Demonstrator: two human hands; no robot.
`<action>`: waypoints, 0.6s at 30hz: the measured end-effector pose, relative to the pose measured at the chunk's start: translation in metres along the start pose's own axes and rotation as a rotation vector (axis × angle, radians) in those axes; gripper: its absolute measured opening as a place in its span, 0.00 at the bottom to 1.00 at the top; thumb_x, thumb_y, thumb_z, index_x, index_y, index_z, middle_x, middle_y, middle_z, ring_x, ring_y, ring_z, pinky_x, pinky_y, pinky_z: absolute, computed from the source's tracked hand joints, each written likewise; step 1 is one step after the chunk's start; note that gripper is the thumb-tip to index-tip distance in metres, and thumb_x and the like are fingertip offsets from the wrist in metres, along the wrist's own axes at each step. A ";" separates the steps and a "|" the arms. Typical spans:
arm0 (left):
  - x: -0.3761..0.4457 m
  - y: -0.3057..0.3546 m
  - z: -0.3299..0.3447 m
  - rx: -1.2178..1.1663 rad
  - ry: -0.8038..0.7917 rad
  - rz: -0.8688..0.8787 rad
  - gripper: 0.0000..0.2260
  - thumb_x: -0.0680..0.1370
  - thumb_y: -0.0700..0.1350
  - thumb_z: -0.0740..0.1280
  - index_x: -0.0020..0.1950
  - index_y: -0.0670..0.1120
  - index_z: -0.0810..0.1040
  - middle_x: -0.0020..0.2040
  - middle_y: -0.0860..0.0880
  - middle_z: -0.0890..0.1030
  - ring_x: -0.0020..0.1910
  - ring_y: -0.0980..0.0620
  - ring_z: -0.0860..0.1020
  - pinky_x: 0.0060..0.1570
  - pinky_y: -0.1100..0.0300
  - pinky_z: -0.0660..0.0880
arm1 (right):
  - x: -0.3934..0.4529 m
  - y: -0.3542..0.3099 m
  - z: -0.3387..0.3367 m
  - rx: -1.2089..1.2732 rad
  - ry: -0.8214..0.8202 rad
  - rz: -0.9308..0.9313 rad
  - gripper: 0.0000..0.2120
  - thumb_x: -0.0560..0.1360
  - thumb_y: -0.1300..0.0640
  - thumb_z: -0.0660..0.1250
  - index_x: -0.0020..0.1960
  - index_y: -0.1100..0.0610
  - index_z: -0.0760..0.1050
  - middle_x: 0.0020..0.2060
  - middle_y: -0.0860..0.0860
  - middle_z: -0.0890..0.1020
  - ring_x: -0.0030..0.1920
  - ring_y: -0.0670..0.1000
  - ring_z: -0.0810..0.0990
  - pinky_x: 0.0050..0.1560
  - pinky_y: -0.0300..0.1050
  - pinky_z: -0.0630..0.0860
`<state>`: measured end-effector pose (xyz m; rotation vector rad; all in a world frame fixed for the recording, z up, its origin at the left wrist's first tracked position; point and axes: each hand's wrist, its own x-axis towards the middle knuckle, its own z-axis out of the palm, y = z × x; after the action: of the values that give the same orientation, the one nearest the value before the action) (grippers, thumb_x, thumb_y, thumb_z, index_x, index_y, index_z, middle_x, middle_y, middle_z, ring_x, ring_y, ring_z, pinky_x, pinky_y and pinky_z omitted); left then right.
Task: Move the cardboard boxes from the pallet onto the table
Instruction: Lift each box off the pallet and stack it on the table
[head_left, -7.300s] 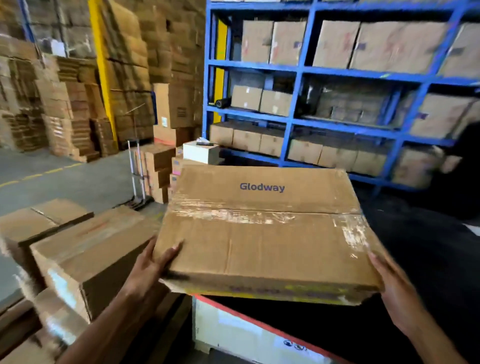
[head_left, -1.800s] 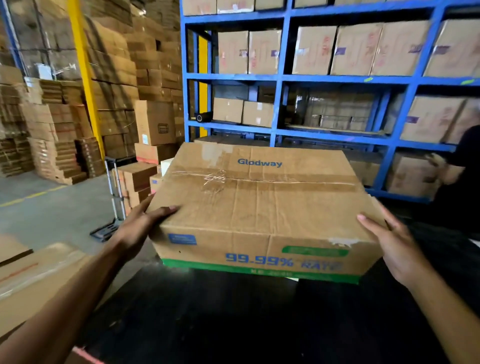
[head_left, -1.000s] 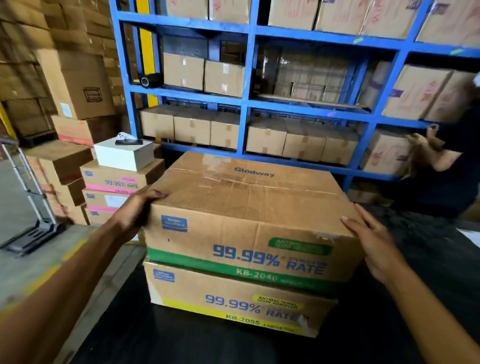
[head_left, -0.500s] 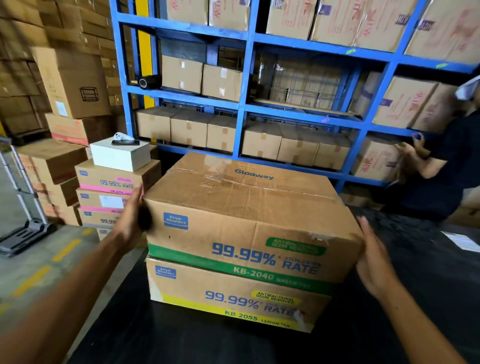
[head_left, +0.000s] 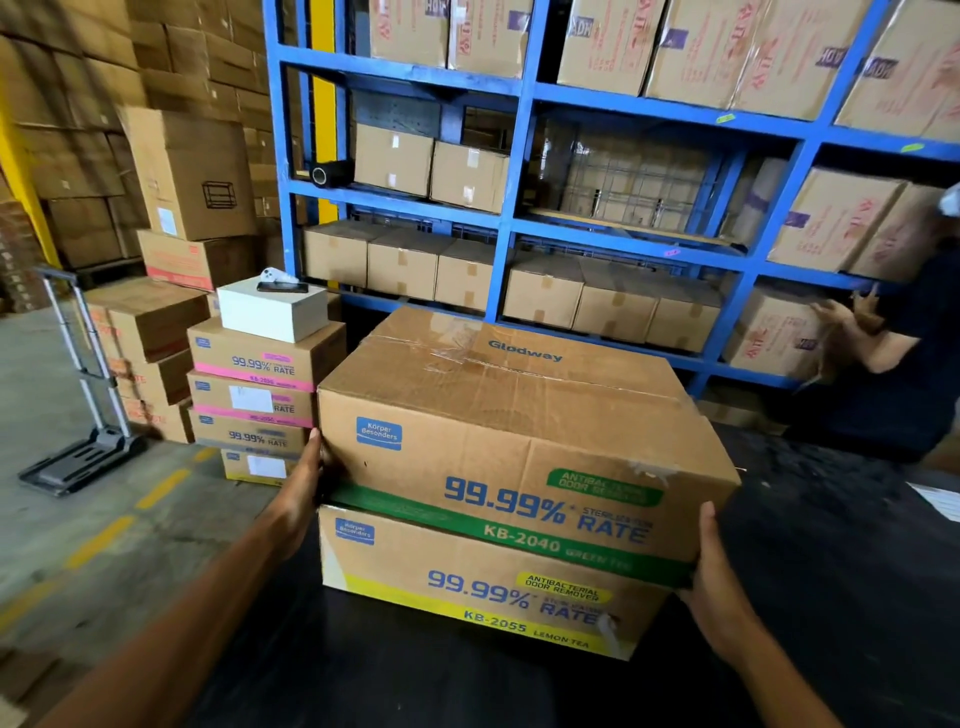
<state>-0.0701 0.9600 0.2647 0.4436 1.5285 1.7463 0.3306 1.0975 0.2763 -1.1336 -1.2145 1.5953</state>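
Head view: two cardboard boxes stacked on black table. Top box, green band, reads "Glodway" on lid, "Körper Besonders", "99.99% RATE", "KB-2040"; sits skewed on bottom box, yellow band, "KB-2055 LEMON TEA", "ANTIBACTERIAL ODOR REMOVER". Left hand flat against top box's left side, fingers straight. Right hand at its lower right corner, thumb up the front edge, fingers hidden behind, so grip unclear. Left of table, floor stack of "99.99% RATE" boxes, pink bands, white box on top. Blue rack behind holds brown cartons. Folding hand cart far left.
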 end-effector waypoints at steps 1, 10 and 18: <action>-0.003 0.000 0.000 0.010 0.003 0.006 0.27 0.81 0.60 0.52 0.74 0.45 0.66 0.72 0.40 0.70 0.71 0.41 0.70 0.68 0.43 0.67 | 0.000 0.001 -0.001 -0.021 0.006 0.004 0.41 0.58 0.22 0.61 0.67 0.40 0.66 0.57 0.45 0.78 0.56 0.48 0.76 0.58 0.51 0.71; -0.089 -0.026 -0.038 0.288 0.076 -0.033 0.28 0.81 0.61 0.50 0.75 0.46 0.65 0.74 0.40 0.68 0.72 0.41 0.66 0.71 0.45 0.60 | -0.041 0.052 0.005 -0.448 0.174 -0.047 0.29 0.77 0.40 0.61 0.71 0.58 0.68 0.63 0.57 0.77 0.63 0.60 0.75 0.59 0.49 0.70; -0.297 -0.076 -0.147 0.329 0.292 -0.056 0.25 0.78 0.65 0.53 0.68 0.53 0.71 0.68 0.48 0.74 0.67 0.49 0.71 0.69 0.54 0.63 | -0.143 0.121 0.093 -0.583 -0.245 -0.131 0.26 0.79 0.49 0.62 0.73 0.62 0.65 0.73 0.59 0.66 0.73 0.59 0.64 0.72 0.54 0.61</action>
<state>0.0453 0.6423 0.2237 0.3116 2.0308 1.5698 0.2688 0.9142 0.1958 -1.1929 -1.9587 1.3414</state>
